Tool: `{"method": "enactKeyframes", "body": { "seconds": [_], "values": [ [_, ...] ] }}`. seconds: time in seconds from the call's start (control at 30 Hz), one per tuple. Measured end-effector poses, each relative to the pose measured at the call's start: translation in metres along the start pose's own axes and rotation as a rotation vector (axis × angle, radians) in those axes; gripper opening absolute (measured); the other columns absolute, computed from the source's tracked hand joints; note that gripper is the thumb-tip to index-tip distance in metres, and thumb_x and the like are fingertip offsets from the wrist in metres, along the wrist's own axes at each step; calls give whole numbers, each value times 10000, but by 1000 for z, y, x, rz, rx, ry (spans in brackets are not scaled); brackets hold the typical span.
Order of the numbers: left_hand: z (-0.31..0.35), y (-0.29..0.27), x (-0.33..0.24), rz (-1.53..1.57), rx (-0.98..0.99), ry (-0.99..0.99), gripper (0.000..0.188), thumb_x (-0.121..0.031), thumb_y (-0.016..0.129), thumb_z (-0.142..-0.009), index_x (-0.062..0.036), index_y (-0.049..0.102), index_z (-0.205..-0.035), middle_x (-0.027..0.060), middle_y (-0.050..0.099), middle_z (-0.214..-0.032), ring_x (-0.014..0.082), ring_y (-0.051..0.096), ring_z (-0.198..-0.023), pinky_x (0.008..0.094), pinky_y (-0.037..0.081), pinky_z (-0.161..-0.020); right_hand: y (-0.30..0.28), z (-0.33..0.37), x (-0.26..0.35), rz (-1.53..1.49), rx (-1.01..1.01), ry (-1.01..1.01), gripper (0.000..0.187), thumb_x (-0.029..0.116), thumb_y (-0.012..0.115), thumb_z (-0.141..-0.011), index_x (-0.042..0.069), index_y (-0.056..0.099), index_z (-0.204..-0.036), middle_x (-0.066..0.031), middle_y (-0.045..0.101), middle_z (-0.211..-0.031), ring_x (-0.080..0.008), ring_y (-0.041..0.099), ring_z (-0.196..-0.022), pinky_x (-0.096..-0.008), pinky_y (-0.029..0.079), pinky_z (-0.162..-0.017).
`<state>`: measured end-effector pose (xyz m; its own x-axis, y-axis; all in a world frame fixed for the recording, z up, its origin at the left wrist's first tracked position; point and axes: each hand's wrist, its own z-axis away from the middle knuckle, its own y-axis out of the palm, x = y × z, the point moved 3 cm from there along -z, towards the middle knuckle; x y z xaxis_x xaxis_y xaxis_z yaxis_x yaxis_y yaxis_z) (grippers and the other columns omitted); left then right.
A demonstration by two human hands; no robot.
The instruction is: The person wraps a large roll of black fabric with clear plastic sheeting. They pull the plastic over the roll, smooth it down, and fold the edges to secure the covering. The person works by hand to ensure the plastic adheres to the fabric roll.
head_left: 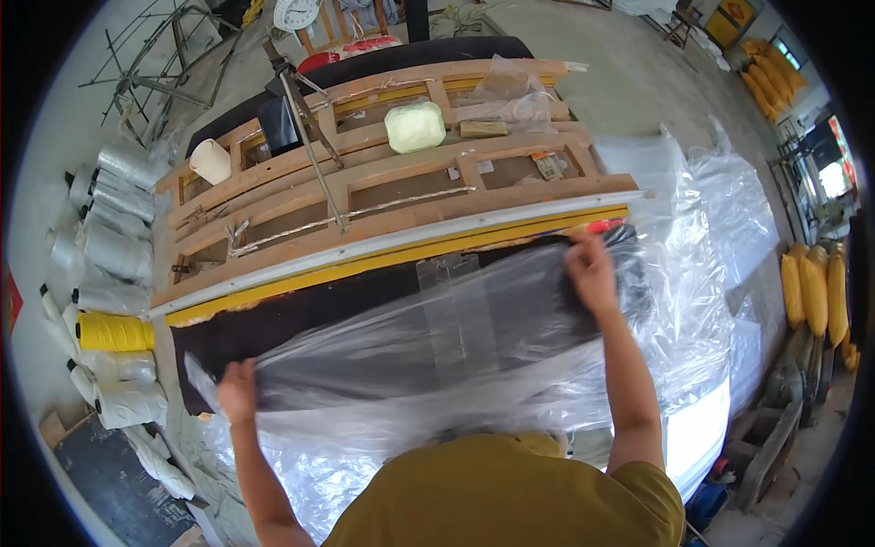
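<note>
A sheet of clear plastic film [383, 337] stretches between my two hands over a black padded surface [310, 283]. My left hand [238, 390] is closed on the film's near left edge. Farther right and farther away, my right hand [591, 264] pinches the film beside the yellow strip [410, 262]. The film lies in folds at the right and hangs toward my body. A band of clear tape [451, 310] crosses the middle of the black surface. Beyond the strip runs a white metal bar [392, 244] along a wooden slatted frame [401, 173].
On the frame rest a pale green box [415, 126], a cream cup [211, 161] and a metal rod stand [314, 137]. Thread spools [114, 331] line the left wall. Crumpled plastic [729, 191] spreads at the right, near yellow bundles [814, 287]. A clock dial [296, 13] stands at the back.
</note>
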<state>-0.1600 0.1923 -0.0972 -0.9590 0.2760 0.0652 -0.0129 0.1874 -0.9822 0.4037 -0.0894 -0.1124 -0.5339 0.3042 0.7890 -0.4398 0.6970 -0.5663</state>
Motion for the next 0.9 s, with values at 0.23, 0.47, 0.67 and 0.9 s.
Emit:
{"method": "enactKeyframes", "body": {
  "seconds": [0.23,0.47,0.67,0.9],
  "values": [
    [9,-66,-224,525,-49,616,446,-278,709,-699,-109,591,-1094,108,499,-1256,311,390,-1234,518,239,-1019,63,82,65,-301,78,125,271,-10,607,-792,37,537,-1050,-81,588,-837,-159,586,-749,-272,471,-695],
    [123,-57,-345,1403,699,608,184,-259,538,-896,-89,527,-966,109,597,-767,280,608,-659,374,477,-584,-62,12,-25,897,-233,-48,240,121,577,-790,11,565,-1003,-159,563,-1069,-347,519,-990,-435,416,-832],
    [66,-25,-127,929,420,522,40,-55,664,-783,-66,673,-820,47,662,-771,132,626,-682,281,507,-618,-12,111,41,727,414,-357,511,422,560,-823,114,509,-1226,-161,384,-1359,-356,286,-1308,-694,222,-946],
    [-4,-21,-60,429,-259,99,77,-118,520,-885,-47,534,-860,176,612,-776,407,577,-675,450,466,-596,-6,26,27,939,-101,-96,372,327,527,-871,122,558,-1180,-110,468,-1315,-332,420,-1216,-681,275,-923]
  ]
}}
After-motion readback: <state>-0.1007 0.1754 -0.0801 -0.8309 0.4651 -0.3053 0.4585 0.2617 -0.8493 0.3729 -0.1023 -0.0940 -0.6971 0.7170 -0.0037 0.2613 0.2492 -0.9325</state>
